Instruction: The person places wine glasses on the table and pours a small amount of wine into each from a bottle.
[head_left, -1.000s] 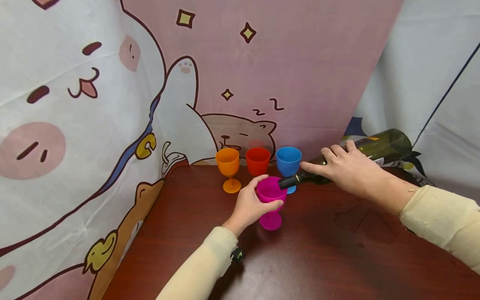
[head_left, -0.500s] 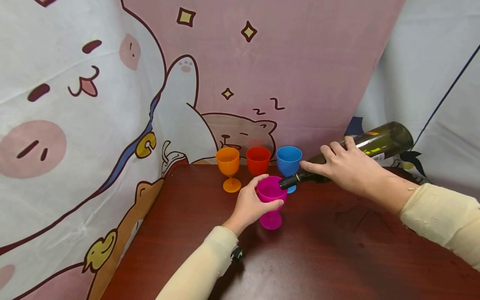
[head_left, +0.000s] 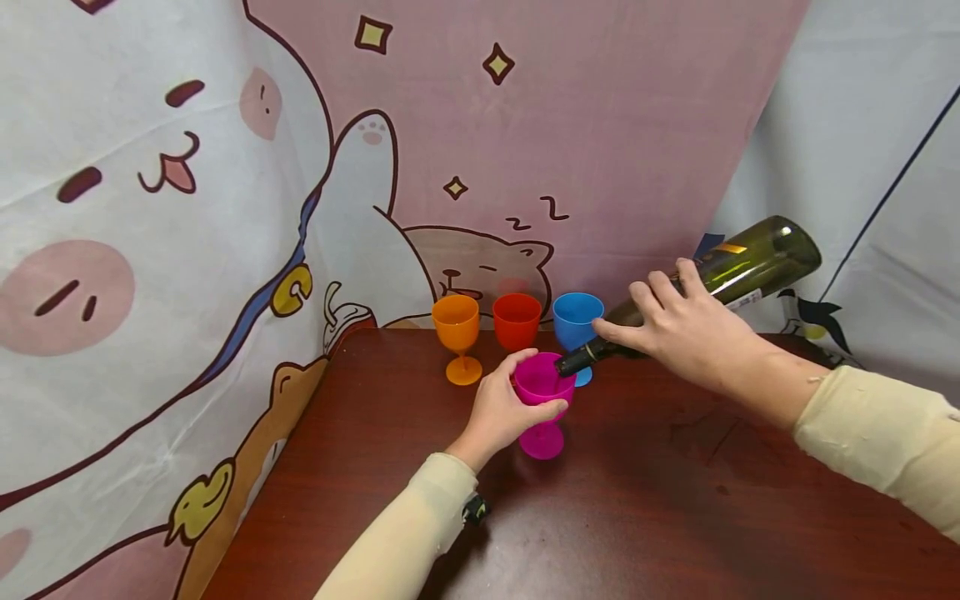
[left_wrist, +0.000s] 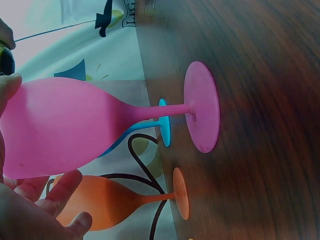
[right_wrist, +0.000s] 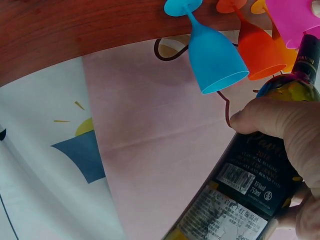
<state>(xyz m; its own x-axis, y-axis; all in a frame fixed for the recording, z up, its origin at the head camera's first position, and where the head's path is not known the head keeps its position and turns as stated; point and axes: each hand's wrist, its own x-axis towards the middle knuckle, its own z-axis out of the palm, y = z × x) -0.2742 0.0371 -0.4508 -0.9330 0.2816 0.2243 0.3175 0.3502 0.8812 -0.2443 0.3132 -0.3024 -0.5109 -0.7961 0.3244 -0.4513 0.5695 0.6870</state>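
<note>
My left hand [head_left: 501, 408] grips the bowl of a magenta plastic goblet [head_left: 543, 442], thumb on the near side. In the left wrist view the goblet [left_wrist: 65, 127] is upright, its round foot low over the wood. A green glass wine bottle [head_left: 776, 258] is held by my right hand [head_left: 690, 333] around its neck and shoulder. It tilts down to the left, base raised, its dark mouth at the goblet's right rim. Below the mouth a thin dark streak shows inside the goblet. The right wrist view shows the bottle's printed label [right_wrist: 240, 190].
Behind the magenta goblet, an orange goblet [head_left: 456, 325], a red goblet [head_left: 516, 321] and a blue goblet [head_left: 577, 317] stand in a row at the back of the dark wooden table [head_left: 637, 517]. A cartoon-printed cloth [head_left: 615, 150] hangs close behind the table edge.
The bottle's base has risen, so it tilts more steeply, and my right hand has shifted slightly up and left. A streak now shows in the goblet. My left hand has stayed put.
</note>
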